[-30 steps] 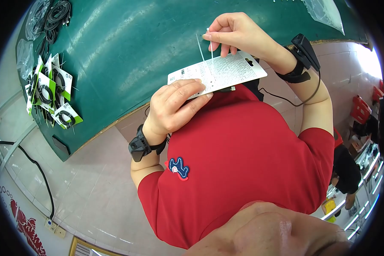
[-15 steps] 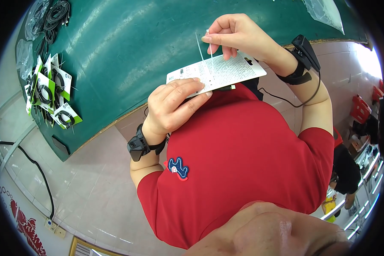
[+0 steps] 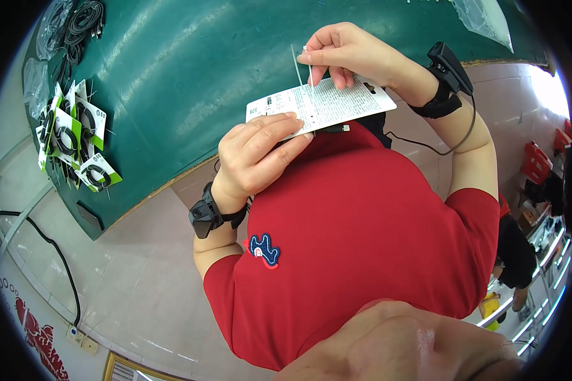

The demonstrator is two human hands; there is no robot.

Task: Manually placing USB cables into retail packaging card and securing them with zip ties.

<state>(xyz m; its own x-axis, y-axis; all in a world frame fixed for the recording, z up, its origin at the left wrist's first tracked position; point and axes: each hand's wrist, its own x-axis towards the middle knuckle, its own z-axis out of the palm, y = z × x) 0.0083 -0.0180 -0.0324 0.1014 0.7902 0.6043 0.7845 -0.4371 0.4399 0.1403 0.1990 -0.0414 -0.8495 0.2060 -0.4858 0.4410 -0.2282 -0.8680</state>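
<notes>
A: What lies on the green bench (image 3: 171, 82)?

B: At its far left, a fan of carded black cables (image 3: 76, 143), white-and-green cards overlapping one another. Beyond them, near the corner, loose black cables in clear bags (image 3: 70, 25). At the right end, a clear plastic bag (image 3: 483, 19).

A: And off the bench?

B: A pale tiled floor (image 3: 127, 279), crossed by a black cord (image 3: 51, 247) running to a wall socket (image 3: 76, 333). Far right, red stools (image 3: 540, 162) and another person (image 3: 515, 254), partly hidden.
</notes>
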